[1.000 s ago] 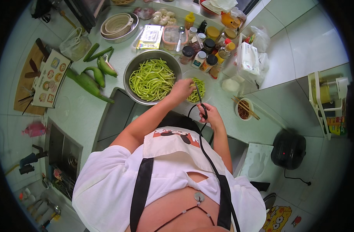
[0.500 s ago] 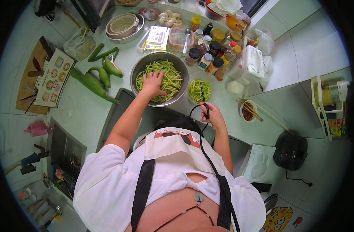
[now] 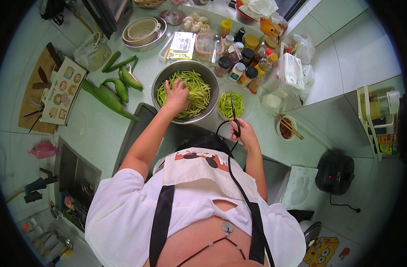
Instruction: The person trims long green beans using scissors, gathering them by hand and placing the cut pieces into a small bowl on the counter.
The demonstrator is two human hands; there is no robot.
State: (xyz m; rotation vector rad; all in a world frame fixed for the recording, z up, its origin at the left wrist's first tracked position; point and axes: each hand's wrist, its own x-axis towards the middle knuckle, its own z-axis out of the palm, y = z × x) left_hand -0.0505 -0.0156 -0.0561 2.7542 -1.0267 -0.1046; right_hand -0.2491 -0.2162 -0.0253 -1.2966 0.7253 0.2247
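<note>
A steel bowl (image 3: 158, 109) full of cut green beans (image 3: 196, 93) stands on the counter in front of me. My left hand (image 3: 176, 99) is down in it, its fingers bent and closed around some beans, with the fingertips partly hidden. My right hand (image 3: 242, 131) holds a pair of scissors (image 3: 233, 107) by the dark handles, blades pointing up and away from me. Just behind the blades sits a smaller clear bowl (image 3: 220, 112) with shorter pieces of green beans (image 3: 228, 106). A black cable runs by my right hand.
Seasoning jars (image 3: 248, 55) crowd the back right. Green gourds (image 3: 106, 99) lie left of the bowl, near a knife block (image 3: 63, 91). At right are a small bowl with chopsticks (image 3: 288, 127) and a black cooker (image 3: 334, 173). A sink (image 3: 78, 171) is at left.
My left hand has gone from lying spread on the beans to bending its fingers into them. The right hand and scissors keep about the same place.
</note>
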